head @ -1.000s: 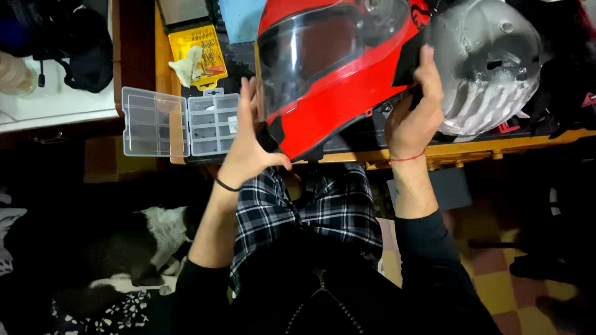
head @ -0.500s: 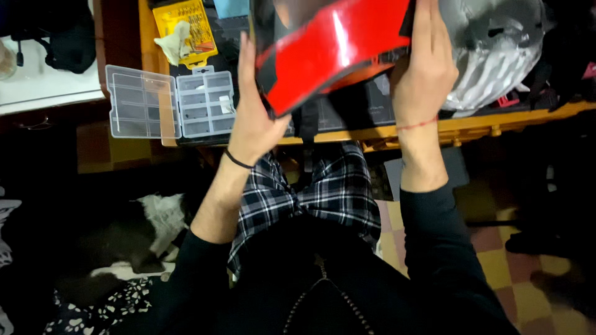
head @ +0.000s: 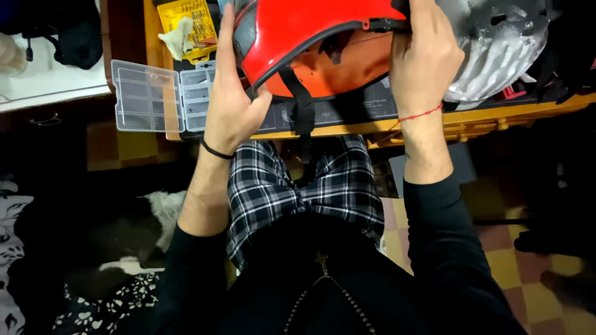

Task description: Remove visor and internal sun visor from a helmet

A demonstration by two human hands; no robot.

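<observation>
I hold a red motorcycle helmet (head: 310, 37) over the front of a wooden workbench (head: 496, 115), its open underside turned toward me. A black chin strap (head: 302, 102) hangs down from it. My left hand (head: 231, 102) grips the helmet's left side, thumb on the rim. My right hand (head: 425, 59) clasps its right side, a red thread around the wrist. The top of the helmet is cut off by the frame.
A clear plastic compartment box (head: 158, 96) lies open at the bench's left end. Behind it sits a yellow bit case (head: 189, 22) with a rag. A silver-grey helmet (head: 500, 43) rests right of the red one. My plaid-trousered legs (head: 304, 186) are below the bench.
The helmet has tipped forward and up: its visor, facing me a second ago, has turned away and the orange-red underside with the strap now shows. Both hands kept their grip.
</observation>
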